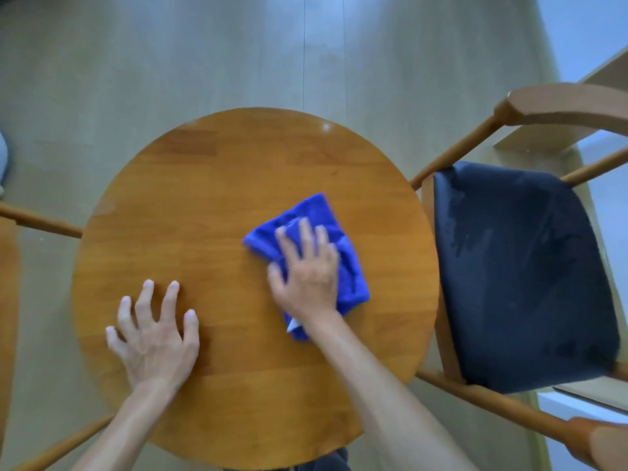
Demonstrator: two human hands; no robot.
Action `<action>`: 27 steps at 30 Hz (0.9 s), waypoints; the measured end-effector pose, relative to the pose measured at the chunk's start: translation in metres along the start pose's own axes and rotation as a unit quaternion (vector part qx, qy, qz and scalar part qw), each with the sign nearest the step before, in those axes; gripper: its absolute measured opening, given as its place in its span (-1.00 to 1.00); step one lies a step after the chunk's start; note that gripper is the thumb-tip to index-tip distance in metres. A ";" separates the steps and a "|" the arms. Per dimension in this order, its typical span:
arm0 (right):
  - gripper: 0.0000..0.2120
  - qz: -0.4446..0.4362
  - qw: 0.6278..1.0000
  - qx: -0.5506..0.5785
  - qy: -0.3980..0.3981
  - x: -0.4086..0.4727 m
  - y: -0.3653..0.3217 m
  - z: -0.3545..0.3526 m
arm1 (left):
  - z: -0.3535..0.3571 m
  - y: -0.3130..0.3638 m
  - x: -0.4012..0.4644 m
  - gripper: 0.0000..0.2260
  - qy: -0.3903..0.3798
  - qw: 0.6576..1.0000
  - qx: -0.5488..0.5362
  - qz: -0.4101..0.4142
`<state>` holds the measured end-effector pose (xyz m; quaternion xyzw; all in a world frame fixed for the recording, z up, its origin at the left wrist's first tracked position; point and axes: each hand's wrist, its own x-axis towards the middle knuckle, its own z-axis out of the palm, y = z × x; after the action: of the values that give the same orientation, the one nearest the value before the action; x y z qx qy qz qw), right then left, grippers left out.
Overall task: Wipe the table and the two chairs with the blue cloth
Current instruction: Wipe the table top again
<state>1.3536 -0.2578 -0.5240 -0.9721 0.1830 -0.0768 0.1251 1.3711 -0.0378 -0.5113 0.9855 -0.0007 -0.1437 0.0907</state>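
A round wooden table [221,185] fills the middle of the view. The blue cloth [350,263] lies crumpled right of the table's centre. My right hand [307,270] presses flat on the cloth, fingers spread over it. My left hand [154,334] rests on the bare tabletop at the near left, fingers apart, holding nothing. A wooden chair with a dark seat [520,277] stands right of the table. Only the wooden rails of a second chair [37,220] show at the left edge.
Pale wood-look floor [170,62] surrounds the table. The right chair's curved backrest [571,107] and near armrest [598,440] stick out at the right edge. A light wall or skirting runs behind that chair.
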 end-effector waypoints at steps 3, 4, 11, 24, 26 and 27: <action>-0.41 -0.178 0.981 -0.002 -0.075 -0.044 -0.010 -0.009 | -0.017 -0.001 0.026 -0.55 0.011 1.000 -0.013 -0.002; -0.42 -0.211 0.974 -0.017 -0.074 -0.050 0.010 -0.015 | -0.024 -0.001 0.039 -0.49 -0.005 1.000 -0.014 -0.013; -0.28 0.133 0.982 -0.132 -0.040 0.023 0.106 -0.032 | -0.030 -0.003 0.067 -0.29 -0.105 0.992 0.072 -0.017; -0.54 -0.196 0.977 0.031 -0.074 0.082 -0.104 0.041 | -0.025 -0.005 0.069 -0.27 -0.102 0.991 0.073 -0.035; -0.54 -0.145 0.988 -0.021 -0.058 0.065 -0.037 0.022 | -0.027 -0.007 0.071 -0.25 -0.107 0.991 0.078 -0.029; -0.53 -0.081 0.994 -0.054 -0.049 0.054 0.002 0.011 | -0.028 -0.007 0.072 -0.25 -0.115 0.990 0.077 -0.027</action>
<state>1.4044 -0.2776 -0.5300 -0.9916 0.1013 -0.0291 0.0744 1.4483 -0.0274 -0.5063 0.9660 0.0039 -0.2584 0.0101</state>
